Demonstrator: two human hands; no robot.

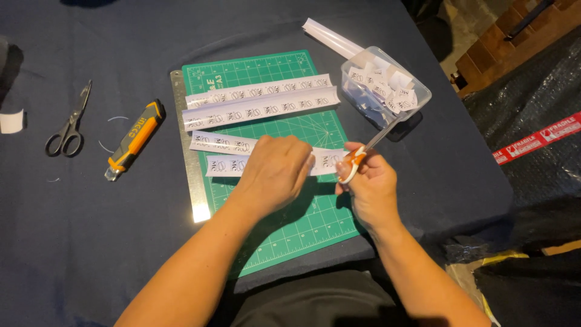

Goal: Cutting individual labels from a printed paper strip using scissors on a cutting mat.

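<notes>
My left hand [275, 172] rests palm down on a printed white paper strip [227, 164] lying across the green cutting mat [284, 230], its fingers closed over the strip's middle. My right hand [370, 184] grips orange-handled scissors [366, 148] whose blades point up and right toward a clear plastic tub [417, 97] holding several small cut paper pieces. Three more printed strips [260, 108] lie higher up on the mat.
A metal ruler [189, 157] lies along the mat's left edge. An orange and black utility knife [134, 138] and black scissors [69, 126] lie to the left on the dark cloth. Folded white paper [330, 37] sits behind the tub. The table's edge drops off at right.
</notes>
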